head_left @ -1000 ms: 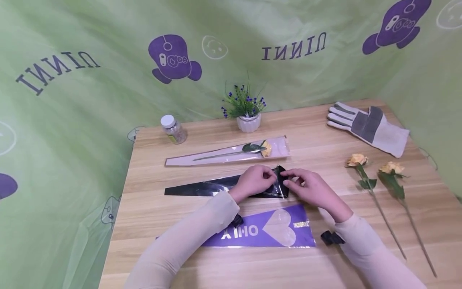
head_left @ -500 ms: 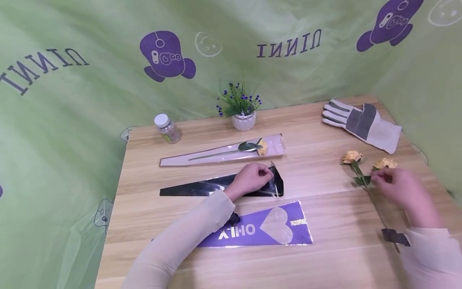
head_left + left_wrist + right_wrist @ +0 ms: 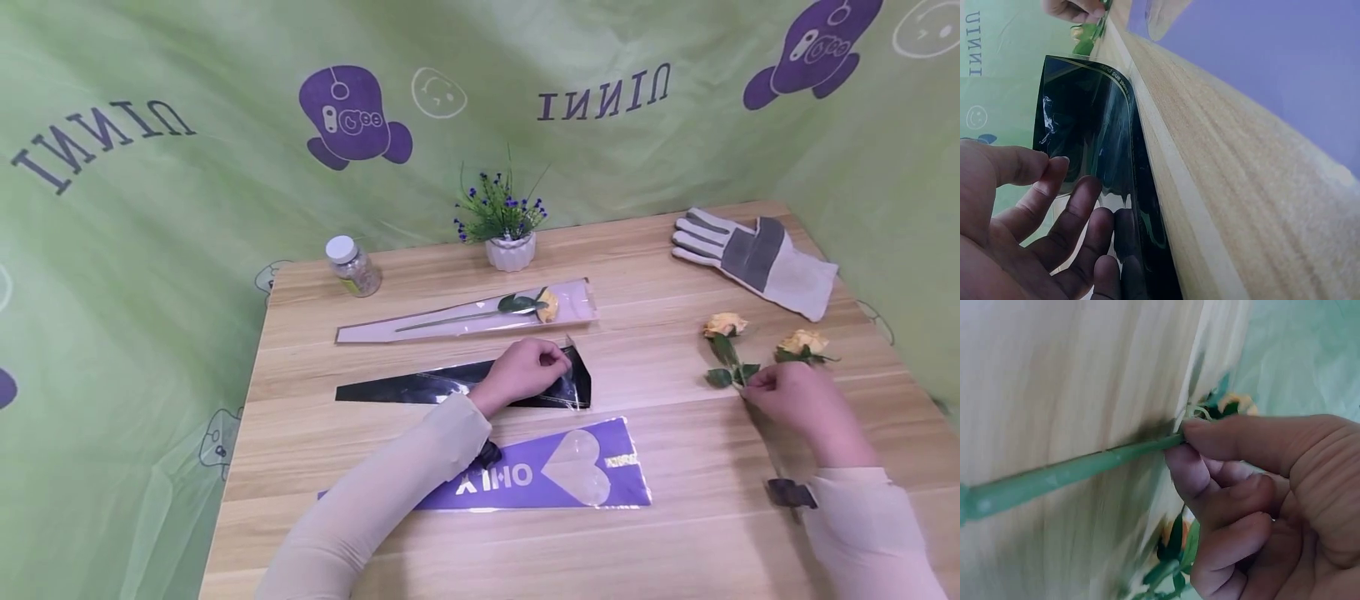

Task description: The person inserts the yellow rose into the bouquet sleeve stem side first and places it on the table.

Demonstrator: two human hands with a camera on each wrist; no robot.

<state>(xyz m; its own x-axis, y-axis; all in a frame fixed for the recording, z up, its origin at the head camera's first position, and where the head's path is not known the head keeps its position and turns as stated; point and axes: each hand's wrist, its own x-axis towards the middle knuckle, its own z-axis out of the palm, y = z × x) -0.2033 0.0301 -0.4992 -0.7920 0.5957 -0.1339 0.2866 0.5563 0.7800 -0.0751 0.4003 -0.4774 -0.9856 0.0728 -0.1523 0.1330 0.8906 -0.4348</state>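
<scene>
Left fingers point(image 3: 1041, 190) still pinch the black sleeve point(image 3: 405, 387); right fingers point(image 3: 1229, 434) now pinch a rose stem point(image 3: 1072, 472) instead.

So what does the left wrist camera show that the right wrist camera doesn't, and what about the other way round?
Only the left wrist view shows the left hand, the black wrapper beside its fingers, the purple wrapper and the curtain lettering. Only the right wrist view shows a long stretch of green stem and, clearly, the pinch on it. Both share the right hand, cut off at the top in the left wrist view, plus parts of flowers, the wooden table and the green curtain.
</scene>
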